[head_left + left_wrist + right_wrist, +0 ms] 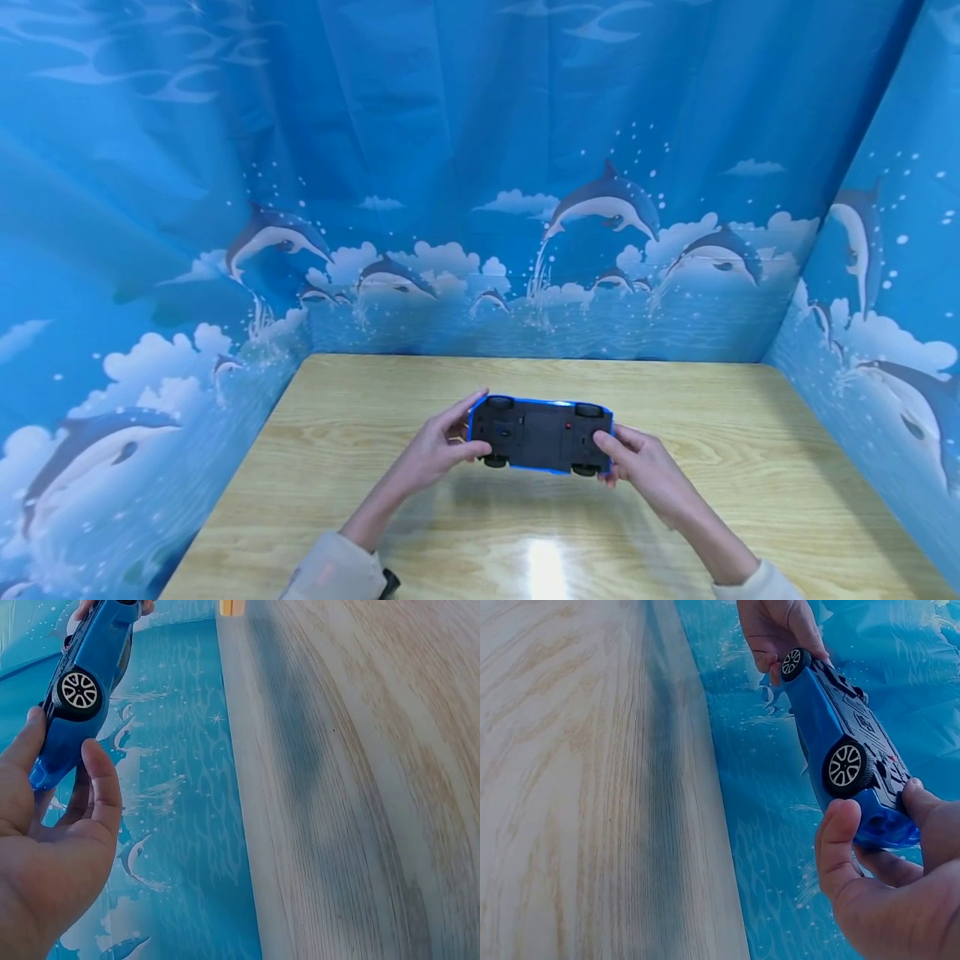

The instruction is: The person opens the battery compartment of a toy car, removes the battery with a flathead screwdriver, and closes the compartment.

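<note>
A blue toy car (542, 437) is held up above the wooden table, its black underside with four wheels turned toward the head camera. My left hand (441, 450) grips one end, thumb on the underside and fingers round the far side. At the other end my right hand (648, 467) pinches the car, with the thumb pressed on the underside. In the left wrist view the toy car (94, 682) shows its blue side and a silver-spoked wheel. A small red spot on the black underside of the toy car (855, 724) appears in the right wrist view.
The light wooden table (337, 508) carries a bright light reflection near its front. Blue curtains (480, 125) printed with dolphins and clouds stand behind it and at both sides. A dark band (389, 583) shows at the left sleeve.
</note>
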`<state>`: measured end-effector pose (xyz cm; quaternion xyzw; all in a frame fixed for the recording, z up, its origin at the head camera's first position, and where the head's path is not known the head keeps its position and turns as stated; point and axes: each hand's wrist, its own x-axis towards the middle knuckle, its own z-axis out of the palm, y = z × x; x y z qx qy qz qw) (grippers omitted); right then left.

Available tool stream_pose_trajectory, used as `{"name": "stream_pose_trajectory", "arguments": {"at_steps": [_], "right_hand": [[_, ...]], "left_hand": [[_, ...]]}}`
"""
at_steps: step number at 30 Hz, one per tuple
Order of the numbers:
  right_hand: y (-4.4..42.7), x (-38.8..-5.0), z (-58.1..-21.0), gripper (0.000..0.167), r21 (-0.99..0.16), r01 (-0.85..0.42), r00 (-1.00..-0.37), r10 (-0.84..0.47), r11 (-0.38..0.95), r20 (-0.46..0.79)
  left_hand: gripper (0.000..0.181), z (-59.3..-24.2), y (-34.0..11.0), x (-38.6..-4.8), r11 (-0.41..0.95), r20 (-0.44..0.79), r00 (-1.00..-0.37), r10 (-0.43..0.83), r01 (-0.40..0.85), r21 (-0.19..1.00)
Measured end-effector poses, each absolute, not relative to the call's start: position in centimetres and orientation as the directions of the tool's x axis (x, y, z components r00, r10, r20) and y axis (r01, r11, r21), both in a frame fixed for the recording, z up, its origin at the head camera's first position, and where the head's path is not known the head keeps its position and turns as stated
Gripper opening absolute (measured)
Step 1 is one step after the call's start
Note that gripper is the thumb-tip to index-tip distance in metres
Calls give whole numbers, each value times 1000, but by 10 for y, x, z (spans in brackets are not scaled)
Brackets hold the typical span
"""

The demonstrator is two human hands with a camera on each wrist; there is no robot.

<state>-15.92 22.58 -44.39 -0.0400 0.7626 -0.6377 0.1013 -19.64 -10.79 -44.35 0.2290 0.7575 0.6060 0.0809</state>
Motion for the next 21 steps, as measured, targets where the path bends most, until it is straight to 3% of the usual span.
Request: {"name": "stream_pose_trajectory", "arguments": {"at_steps": [6,14,21], "right_hand": [[226,-161,-445,55,-988,88,-967,-226,123,-114],[226,-161,-444,51,-992,112,-963,-238,62,-124],[227,-160,-443,52,-990,125,-961,-240,68,-138]], "left_hand": [[93,-443,-110,-195,155,135,-854,502,243,958],[113,-445,-114,-196,59,121,-766,631,203,978],[105,-446,-110,-197,36,129,-753,646,199,979]]}}
